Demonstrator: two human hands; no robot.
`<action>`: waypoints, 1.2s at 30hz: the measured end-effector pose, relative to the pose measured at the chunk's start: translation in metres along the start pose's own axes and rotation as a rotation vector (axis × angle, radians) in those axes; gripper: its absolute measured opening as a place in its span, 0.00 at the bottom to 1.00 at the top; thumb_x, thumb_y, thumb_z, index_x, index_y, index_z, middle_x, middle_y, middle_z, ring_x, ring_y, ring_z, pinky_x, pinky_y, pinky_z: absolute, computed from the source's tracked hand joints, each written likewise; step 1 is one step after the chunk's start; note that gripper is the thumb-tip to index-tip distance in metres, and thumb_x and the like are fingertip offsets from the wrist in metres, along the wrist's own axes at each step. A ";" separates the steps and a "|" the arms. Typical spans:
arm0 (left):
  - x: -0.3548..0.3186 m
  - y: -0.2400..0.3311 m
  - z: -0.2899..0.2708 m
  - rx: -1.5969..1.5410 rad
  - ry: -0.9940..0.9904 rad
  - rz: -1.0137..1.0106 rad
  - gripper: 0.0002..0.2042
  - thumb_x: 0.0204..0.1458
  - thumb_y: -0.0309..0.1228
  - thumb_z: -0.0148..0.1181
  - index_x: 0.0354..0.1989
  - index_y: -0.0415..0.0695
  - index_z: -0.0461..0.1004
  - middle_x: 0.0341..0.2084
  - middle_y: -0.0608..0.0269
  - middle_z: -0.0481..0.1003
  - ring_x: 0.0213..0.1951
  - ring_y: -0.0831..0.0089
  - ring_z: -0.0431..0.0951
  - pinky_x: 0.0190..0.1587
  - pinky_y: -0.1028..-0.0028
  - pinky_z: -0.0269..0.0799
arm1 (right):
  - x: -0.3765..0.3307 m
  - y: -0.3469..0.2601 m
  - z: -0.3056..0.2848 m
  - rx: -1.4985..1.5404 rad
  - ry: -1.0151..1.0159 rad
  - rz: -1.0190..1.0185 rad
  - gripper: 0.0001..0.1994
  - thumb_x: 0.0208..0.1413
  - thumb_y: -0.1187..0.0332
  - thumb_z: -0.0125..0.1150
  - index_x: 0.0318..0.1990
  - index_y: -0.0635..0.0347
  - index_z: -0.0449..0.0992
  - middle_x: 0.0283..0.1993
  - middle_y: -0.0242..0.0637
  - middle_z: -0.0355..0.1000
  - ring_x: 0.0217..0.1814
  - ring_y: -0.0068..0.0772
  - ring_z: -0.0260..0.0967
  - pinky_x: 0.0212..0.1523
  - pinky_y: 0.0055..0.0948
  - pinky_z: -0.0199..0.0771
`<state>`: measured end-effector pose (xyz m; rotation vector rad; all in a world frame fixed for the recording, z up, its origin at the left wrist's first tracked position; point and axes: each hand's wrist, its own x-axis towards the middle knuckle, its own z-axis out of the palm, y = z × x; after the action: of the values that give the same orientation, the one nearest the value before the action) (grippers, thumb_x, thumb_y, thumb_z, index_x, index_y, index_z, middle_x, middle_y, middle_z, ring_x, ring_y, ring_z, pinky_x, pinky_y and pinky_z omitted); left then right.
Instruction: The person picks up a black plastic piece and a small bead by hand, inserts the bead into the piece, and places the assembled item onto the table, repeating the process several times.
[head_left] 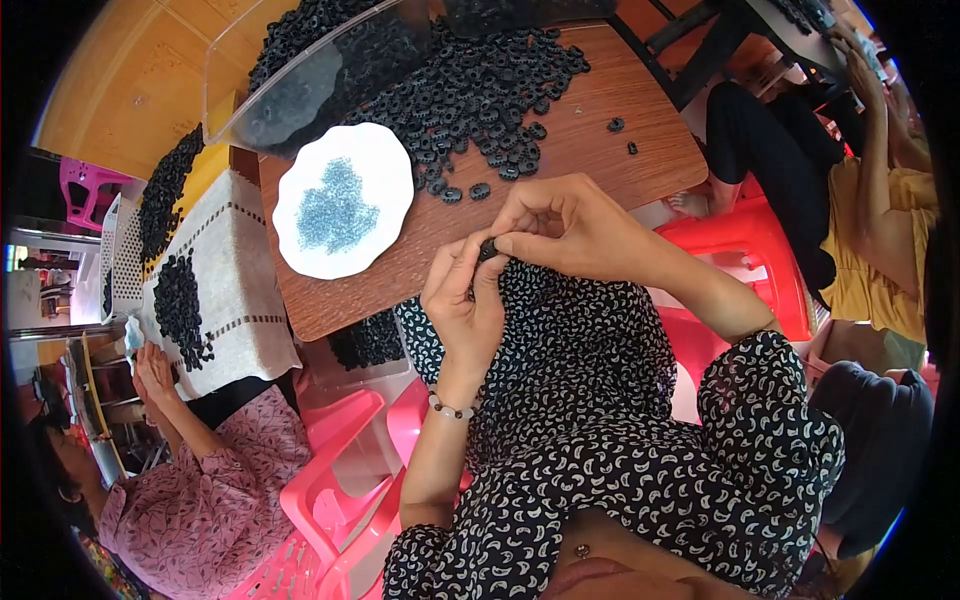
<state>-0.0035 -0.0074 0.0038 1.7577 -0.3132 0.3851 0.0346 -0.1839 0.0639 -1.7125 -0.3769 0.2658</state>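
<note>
Just past the near edge of the table, my hands meet over a small black oval piece (pixel 487 249). My left hand (pixel 465 295) pinches it between thumb and fingers. The thumb of my right hand (pixel 568 232) presses at the piece's right side, with its fingers curled in; their tips are partly hidden. Beyond my left hand, a white scalloped plate (pixel 295 205) carries a spread of tiny blue-grey beads (pixel 338 205). Many similar black pieces (pixel 470 100) are heaped on the brown wooden table (pixel 610 80).
A clear plastic bin (pixel 300 110) of black pieces lies at the back left. To the left, a person in pink (pixel 215 480) works at a cloth-covered table (pixel 240 260). Pink chairs (pixel 335 490) flank me. A person in yellow (pixel 875 230) sits at the right near a red stool (pixel 770 260).
</note>
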 end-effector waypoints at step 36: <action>-0.008 -0.006 0.001 0.213 -0.047 0.143 0.12 0.54 0.16 0.65 0.47 0.33 0.81 0.38 0.52 0.82 0.36 0.68 0.82 0.39 0.75 0.76 | -0.013 0.005 0.013 -0.658 0.079 -0.442 0.07 0.51 0.77 0.62 0.30 0.62 0.69 0.27 0.42 0.66 0.35 0.50 0.64 0.37 0.43 0.65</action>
<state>-0.0085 -0.0066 -0.0052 1.9608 -0.4470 0.4948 0.0183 -0.1781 0.0560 -2.2055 -0.8347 -0.2829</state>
